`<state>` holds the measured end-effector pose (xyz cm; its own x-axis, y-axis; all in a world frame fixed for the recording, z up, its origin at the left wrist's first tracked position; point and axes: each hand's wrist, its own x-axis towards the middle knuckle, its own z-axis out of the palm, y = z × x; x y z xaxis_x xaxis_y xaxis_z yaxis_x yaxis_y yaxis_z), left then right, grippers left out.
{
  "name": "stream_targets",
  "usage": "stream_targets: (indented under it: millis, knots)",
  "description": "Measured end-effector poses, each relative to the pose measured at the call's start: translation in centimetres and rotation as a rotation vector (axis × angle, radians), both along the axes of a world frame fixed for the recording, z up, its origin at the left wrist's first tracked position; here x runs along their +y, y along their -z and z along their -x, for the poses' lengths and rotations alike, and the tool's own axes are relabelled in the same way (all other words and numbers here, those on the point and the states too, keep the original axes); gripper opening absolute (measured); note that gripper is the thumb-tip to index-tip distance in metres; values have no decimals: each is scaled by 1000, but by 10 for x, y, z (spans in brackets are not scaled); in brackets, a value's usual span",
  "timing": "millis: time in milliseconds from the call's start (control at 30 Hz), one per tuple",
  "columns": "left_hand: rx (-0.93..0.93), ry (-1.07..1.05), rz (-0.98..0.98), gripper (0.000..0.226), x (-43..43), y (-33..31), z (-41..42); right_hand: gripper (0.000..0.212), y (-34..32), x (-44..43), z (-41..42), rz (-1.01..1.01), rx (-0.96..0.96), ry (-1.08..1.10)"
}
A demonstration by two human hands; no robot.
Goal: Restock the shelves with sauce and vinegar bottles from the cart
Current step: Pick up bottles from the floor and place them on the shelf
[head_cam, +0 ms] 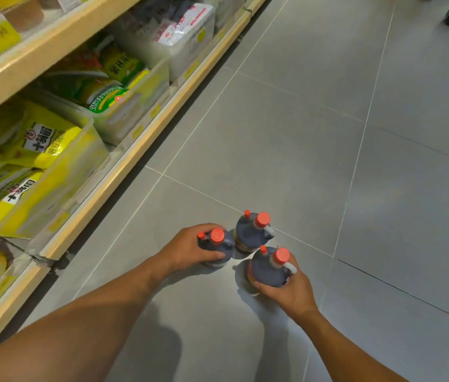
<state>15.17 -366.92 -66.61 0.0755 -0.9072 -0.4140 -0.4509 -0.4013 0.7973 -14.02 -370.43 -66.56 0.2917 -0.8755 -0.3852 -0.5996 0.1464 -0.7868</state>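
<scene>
Three dark bottles with red caps stand on the gray floor (286, 133), not on a shelf yet. So the job looks like it is just getting going, or partway through. No cart can be seen here, so I cannot tell how many more bottles wait.

The left hand (190, 248) is wrapped around the left bottle (219, 248), with its fingers curled over the side. The right hand (286, 293) is closed around the near bottle (269, 267), holding it from below and behind. The middle bottle (251, 230) stands alone at about 12 o'clock from the other two, just beside them, and no hand touches it.

The shelf (124, 166) runs along the left, from about 7 o'clock up to 1 o'clock. Its clear bins (60, 183) are full of yellow bags (44, 139) and white packs (184, 26). No open spot for bottles shows from here.

All three bottles must be lifted and put in a place on the shelves. I think the two in the hands will go first, and the middle one after.
</scene>
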Motion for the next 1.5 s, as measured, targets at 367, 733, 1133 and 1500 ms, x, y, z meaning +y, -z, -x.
stream_targets:
  millis: [367, 733, 1133, 1500]
  knots:
    - [43, -73, -11, 49, 26, -122, -21, 82, -132, 3, 5, -44, -1, -6]
    - [64, -123, 57, 55, 23, -393, -47, 74, -407, -18, -10, 18, -37, -39]
    - [71, -241, 123, 45, 52, -743, -73, 60, -741, -40, -41, 137, -120, -123]
    - [81, -262, 146, 41, 105, -868, -123, 88, -865, -20, -89, 172, -166, -288]
